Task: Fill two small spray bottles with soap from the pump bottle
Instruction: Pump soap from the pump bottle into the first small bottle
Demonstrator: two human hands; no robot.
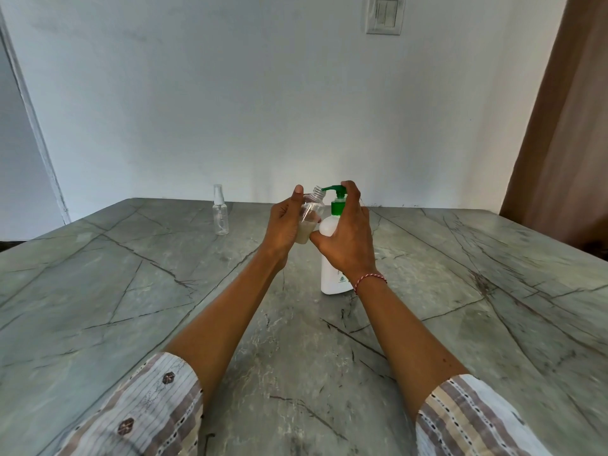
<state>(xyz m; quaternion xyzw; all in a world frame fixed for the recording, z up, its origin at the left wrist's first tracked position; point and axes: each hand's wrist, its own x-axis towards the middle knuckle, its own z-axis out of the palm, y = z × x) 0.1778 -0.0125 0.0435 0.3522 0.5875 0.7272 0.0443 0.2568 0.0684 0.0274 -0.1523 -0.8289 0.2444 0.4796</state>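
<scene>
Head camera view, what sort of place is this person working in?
Probably a room in a home. A veined grey stone table stands against a plain white wall with a switch plate, and a brown curtain hangs at the right. No shop or lab fittings show.

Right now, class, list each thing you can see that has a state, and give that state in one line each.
Open spray bottle: uncapped, tilted, partly filled, held in left hand.
Pump bottle: upright on the table, nozzle at the open bottle's mouth.
Right hand: around the pump bottle, finger on the green pump head.
Second spray bottle: capped, upright, looks empty, standing apart.
</scene>
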